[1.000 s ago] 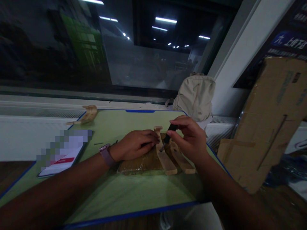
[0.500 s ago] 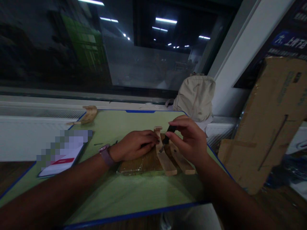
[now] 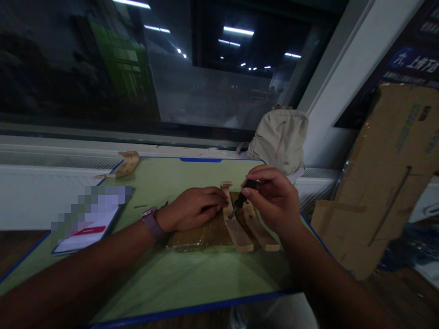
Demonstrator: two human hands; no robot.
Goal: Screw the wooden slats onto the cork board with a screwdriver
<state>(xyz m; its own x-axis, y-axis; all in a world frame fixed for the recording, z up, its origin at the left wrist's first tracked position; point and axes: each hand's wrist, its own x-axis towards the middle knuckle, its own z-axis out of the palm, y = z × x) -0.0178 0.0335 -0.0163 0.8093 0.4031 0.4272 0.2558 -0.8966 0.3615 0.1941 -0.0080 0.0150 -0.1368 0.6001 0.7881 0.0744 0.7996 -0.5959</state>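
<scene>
My right hand (image 3: 274,196) is closed around the black handle of a screwdriver (image 3: 241,198). The screwdriver tilts, its tip down at a hole or screw in a curved wooden piece (image 3: 239,234). With fingers bent, my left hand (image 3: 195,208) grips the upper left edge of that piece; its fingertips are partly hidden there. Both lie over a brown, plastic-wrapped block (image 3: 202,235). A second curved wooden piece (image 3: 262,230) with dark holes rests alongside, beneath my right hand.
The green table (image 3: 192,283) has a blue edge. At its far left corner stands another curved wooden part (image 3: 127,164). A booklet (image 3: 89,230) lies at left, near a small thin dark item (image 3: 140,206). Behind are a beige backpack (image 3: 283,137) and, at right, cardboard (image 3: 384,173).
My right hand has shifted slightly right and turned on the screwdriver's handle, which leans a bit more to the right. The left hand and the wooden pieces stay in place.
</scene>
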